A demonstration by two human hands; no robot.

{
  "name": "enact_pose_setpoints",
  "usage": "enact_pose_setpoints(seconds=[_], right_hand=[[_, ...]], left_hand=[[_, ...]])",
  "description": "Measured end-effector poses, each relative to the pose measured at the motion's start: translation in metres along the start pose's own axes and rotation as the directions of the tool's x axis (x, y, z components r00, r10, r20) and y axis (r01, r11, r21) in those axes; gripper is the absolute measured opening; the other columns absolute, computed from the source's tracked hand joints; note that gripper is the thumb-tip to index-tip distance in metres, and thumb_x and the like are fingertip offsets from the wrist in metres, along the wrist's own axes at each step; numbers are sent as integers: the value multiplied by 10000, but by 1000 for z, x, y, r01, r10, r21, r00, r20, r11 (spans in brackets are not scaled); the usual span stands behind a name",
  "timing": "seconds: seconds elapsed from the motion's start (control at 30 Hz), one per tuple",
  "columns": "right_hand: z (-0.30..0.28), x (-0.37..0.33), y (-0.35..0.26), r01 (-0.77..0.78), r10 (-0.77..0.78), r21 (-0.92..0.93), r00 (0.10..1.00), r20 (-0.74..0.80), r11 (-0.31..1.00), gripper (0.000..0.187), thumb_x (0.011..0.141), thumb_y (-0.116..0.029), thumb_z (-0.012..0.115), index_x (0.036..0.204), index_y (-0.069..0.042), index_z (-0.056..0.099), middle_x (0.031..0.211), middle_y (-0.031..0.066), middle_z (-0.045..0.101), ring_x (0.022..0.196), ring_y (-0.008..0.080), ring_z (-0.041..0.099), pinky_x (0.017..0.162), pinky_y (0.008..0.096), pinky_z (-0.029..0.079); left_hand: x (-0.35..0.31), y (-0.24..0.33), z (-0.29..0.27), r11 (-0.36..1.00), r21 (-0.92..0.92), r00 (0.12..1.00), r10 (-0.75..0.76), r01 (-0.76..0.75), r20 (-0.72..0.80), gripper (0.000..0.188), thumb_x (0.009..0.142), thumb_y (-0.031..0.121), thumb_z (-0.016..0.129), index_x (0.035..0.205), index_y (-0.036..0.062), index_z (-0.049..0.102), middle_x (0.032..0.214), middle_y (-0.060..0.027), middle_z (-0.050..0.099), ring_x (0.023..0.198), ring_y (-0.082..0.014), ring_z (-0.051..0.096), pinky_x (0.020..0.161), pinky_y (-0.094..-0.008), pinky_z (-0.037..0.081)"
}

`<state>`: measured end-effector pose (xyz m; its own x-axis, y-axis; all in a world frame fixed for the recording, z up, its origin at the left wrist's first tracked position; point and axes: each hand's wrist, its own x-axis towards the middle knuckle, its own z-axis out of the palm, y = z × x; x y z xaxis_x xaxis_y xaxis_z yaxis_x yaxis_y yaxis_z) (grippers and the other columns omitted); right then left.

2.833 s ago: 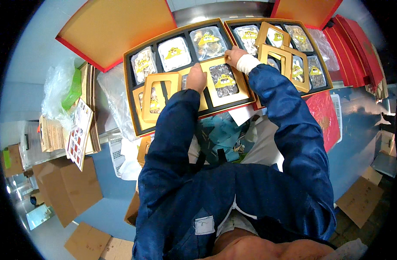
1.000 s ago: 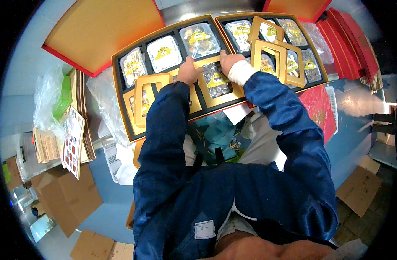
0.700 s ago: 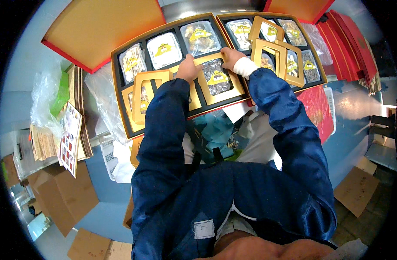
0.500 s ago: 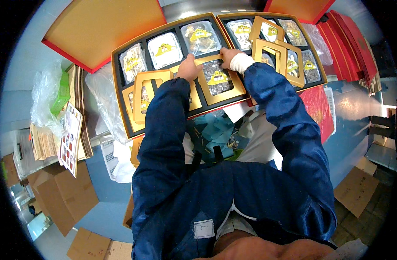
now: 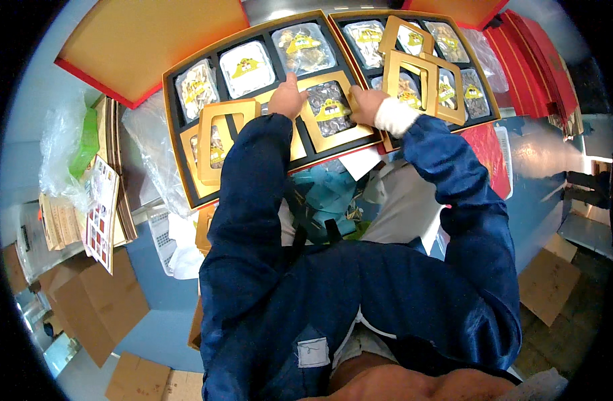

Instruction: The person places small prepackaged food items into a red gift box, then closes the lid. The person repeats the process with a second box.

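Two gift boxes with gold rims and black dividers lie side by side; the left box [image 5: 176, 157] is nearest my hands. A gold cardboard frame [image 5: 350, 136] lies over a clear pack of dark dried food [image 5: 330, 107] in its front right compartment. My left hand [image 5: 286, 100] is closed at the frame's upper left edge, its fingers partly hidden. With fingers curled, my right hand [image 5: 368, 105] grips the frame's right edge. More gold frames [image 5: 209, 175] overlap at the box's front left. Behind stand labelled packs of pale dried food [image 5: 246, 69].
The right box [image 5: 492, 110] holds similar packs, with loose gold frames [image 5: 388, 83] leaning on them. Red box parts [image 5: 534, 63] are stacked at the far right. An upright gold lid [image 5: 146, 47] stands at the back left. Cardboard cartons [image 5: 102, 301] sit at lower left.
My right hand has slid down along the frame's right edge, and its forearm has swung outward. My left hand stays by the left edge. The whole view has shifted slightly.
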<state>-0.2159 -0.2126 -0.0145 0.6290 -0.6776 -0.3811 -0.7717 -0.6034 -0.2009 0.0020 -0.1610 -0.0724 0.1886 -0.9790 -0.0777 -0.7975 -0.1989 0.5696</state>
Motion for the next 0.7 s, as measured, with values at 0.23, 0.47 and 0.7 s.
enact_pose_setpoints(seconds=[0.23, 0.47, 0.7], right_hand=[[12, -44, 6, 260, -258, -96, 966, 34, 961, 331, 814, -101, 533, 1118, -8, 441, 852, 240, 624, 783, 394, 636, 684, 456, 513], [10, -46, -2, 203, -198, -56, 977, 82, 978, 423, 806, -94, 556, 1181, -16, 376, 789, 237, 621, 738, 391, 628, 661, 457, 503], [29, -32, 7, 55, -53, 115, 998, -18, 992, 281, 915, -155, 375, 1131, 21, 414, 829, 294, 627, 794, 439, 624, 697, 497, 491]], left_hand=[[-1, 3, 2, 1000, 4, 1000, 8, -8, 7, 387, 837, 239, 630, 1065, 4, 421, 935, -286, 604, 919, -436, 587, 786, -488, 458], [-2, 0, 0, 1000, 15, 1000, -13, 13, 1, 434, 820, 259, 654, 1081, 3, 420, 949, -267, 606, 896, -418, 605, 763, -473, 494], [-1, 2, 6, 1000, 24, 1000, 6, -5, -27, 423, 808, 246, 653, 1070, 13, 415, 950, -279, 601, 891, -424, 601, 763, -483, 485]])
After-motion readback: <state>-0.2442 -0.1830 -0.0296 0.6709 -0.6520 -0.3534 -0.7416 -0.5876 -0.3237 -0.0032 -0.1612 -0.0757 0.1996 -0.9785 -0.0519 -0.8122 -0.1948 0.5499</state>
